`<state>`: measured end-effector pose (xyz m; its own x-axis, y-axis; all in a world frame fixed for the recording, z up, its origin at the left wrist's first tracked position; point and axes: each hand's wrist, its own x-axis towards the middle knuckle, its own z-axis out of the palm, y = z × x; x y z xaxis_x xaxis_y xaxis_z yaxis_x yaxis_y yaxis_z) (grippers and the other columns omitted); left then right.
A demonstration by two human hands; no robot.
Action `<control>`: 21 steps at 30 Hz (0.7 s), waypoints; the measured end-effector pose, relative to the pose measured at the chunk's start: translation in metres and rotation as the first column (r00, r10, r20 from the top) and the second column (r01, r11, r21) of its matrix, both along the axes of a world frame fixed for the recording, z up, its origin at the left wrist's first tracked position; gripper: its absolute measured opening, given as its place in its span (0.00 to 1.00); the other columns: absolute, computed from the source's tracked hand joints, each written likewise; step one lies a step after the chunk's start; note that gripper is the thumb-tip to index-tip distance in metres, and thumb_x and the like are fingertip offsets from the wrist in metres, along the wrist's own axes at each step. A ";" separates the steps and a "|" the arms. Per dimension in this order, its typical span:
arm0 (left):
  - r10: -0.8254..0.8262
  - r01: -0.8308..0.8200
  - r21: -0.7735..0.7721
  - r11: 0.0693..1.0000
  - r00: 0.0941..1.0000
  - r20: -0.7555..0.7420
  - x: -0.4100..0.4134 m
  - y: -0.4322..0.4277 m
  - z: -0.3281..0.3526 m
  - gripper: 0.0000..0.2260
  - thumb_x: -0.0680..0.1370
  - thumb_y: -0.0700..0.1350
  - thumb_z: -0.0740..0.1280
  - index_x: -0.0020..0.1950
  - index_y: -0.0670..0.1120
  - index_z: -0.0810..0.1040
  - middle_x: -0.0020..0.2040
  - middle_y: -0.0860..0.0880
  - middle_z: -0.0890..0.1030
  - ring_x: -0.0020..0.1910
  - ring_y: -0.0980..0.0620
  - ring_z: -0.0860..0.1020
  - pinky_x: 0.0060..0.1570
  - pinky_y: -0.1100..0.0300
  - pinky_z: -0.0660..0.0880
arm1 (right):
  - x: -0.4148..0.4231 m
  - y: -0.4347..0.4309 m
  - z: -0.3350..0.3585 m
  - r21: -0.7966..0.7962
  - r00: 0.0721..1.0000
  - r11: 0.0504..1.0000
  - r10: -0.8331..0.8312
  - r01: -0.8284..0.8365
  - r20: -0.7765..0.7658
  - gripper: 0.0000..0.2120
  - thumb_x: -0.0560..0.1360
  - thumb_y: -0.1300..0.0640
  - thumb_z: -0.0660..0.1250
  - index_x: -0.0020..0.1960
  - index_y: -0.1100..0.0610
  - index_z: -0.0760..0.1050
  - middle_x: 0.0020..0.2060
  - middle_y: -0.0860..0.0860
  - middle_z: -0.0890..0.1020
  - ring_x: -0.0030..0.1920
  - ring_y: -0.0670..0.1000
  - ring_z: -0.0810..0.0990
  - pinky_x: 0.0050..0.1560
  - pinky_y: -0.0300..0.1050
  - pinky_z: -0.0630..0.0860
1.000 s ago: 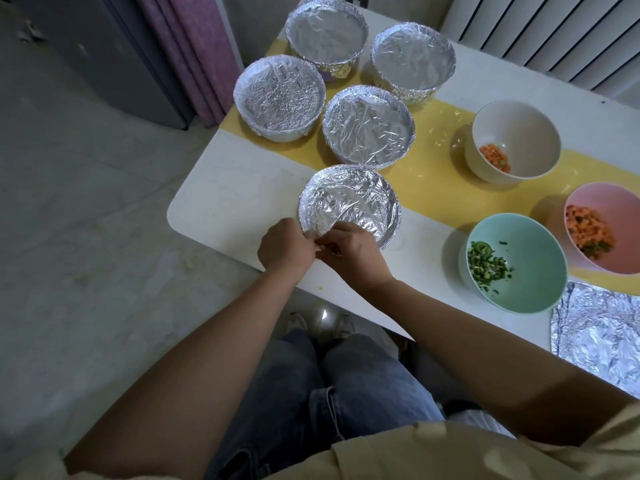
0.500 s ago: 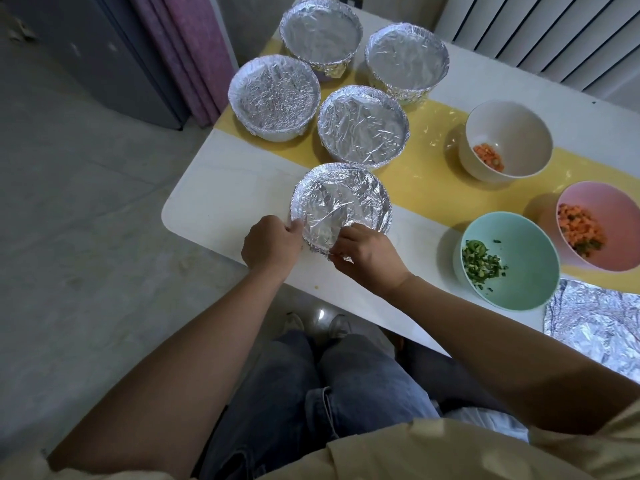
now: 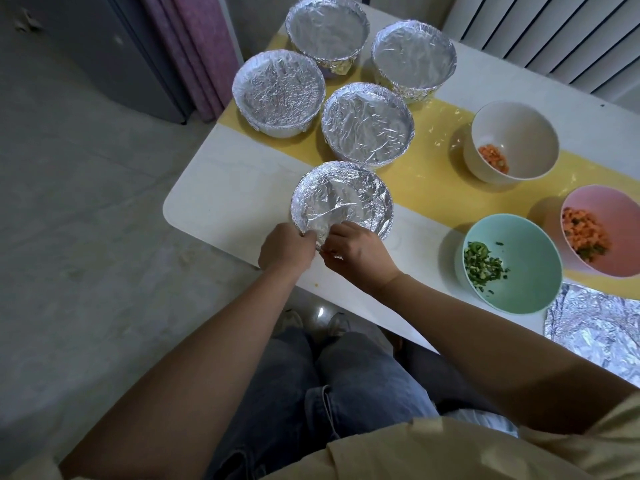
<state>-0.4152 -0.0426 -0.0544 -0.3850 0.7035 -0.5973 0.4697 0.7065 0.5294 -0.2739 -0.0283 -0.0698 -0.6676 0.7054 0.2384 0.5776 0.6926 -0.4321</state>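
Foil-covered bowl: left hand and right hand pinch foil at its near rim.

There is a single view, from a camera worn on the person's head, close up against the near edge of the counter. It faces forward and steeply down, so the person's own lap fills the bottom of the frame. The left hand and right hand sit close, about mid-frame, at the foil-covered bowl. The wide lens bows the counter's edges and takes in the floor on the left. A white ribbed panel lies farthest off, top right.
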 end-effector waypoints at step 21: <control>-0.034 0.034 0.002 0.999 0.999 -0.035 -0.008 0.007 0.007 0.10 0.77 0.43 0.59 0.45 0.42 0.79 0.31 0.47 0.84 0.30 0.50 0.83 0.47 0.56 0.80 | 0.016 -0.009 0.001 0.013 1.000 1.000 -0.019 0.019 0.022 0.08 0.66 0.62 0.76 0.37 0.59 0.77 0.34 0.54 0.77 0.35 0.57 0.76 0.34 0.47 0.74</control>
